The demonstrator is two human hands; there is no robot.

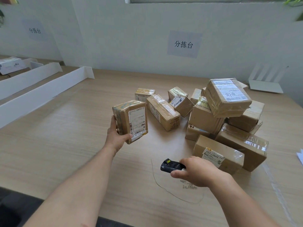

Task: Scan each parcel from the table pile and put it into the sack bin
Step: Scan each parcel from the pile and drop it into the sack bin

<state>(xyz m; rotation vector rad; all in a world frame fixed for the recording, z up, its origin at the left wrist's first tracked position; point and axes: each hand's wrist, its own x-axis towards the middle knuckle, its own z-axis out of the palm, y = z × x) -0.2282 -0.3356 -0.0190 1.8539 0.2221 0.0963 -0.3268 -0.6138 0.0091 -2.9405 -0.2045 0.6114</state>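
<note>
My left hand [116, 133] grips a small brown cardboard parcel [131, 121] above the table, its white shipping label turned toward me. Lower right, my right hand [198, 172] holds a black handheld scanner [171, 166], its head pointing left toward the parcel. A pile of several taped cardboard parcels [227, 112] lies on the wooden table [65, 145] to the right. The sack bin is out of sight.
White divider boards [41, 92] run along the table's left side, with a white package [10, 65] beyond them. A thin loose string [164, 189] and clear plastic scraps [188, 185] lie near my right hand. A white router [265, 82] stands at the back right.
</note>
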